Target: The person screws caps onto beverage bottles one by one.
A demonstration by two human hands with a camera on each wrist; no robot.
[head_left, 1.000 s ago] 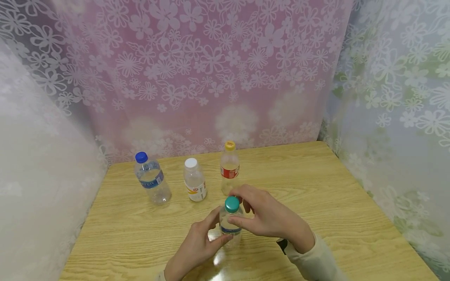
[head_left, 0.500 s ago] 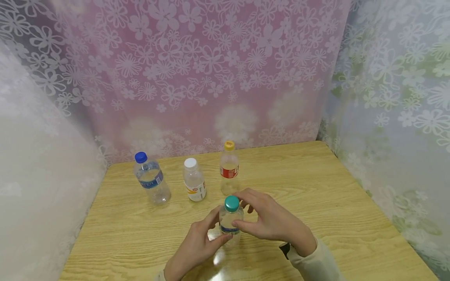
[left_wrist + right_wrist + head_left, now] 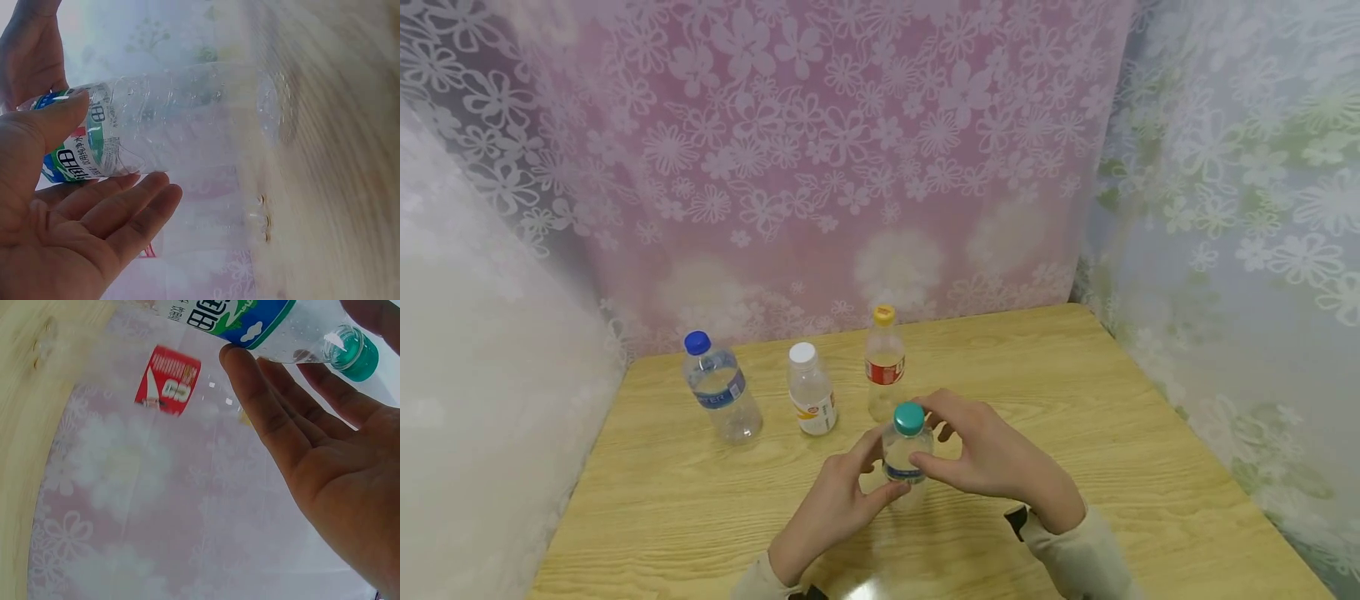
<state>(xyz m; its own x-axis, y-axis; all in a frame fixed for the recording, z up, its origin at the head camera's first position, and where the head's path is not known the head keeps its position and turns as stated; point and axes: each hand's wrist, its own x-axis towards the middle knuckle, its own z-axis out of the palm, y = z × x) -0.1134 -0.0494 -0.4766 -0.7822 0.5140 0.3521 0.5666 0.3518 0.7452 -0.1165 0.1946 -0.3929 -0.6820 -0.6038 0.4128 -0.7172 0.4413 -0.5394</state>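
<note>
A clear plastic bottle [image 3: 904, 457] with a teal cap [image 3: 909, 418] stands between both hands. Its blue and green label [image 3: 87, 134] shows in the left wrist view. My left hand [image 3: 842, 496] holds the bottle around the label, thumb on one side and fingers on the other, the last fingers fairly straight. On the other side, my right hand [image 3: 996, 454] has its thumb on the bottle's front and its fingers behind the shoulder, just below the cap. In the right wrist view those fingers lie along the bottle, with the cap [image 3: 358, 357] uncovered.
Behind it stands a clear bottle with a yellow cap and red label [image 3: 885, 369]. To the left are a small white-capped bottle [image 3: 812, 392] and a larger blue-capped bottle [image 3: 718, 392]. The wooden table [image 3: 1075, 400] meets floral curtains [image 3: 850, 167] at the back and sides.
Both hands and the teal-capped bottle have shifted up and right in the head view. The right fingers opened slightly away from the cap earlier. The other bottles stay put; the view shifted slightly.
</note>
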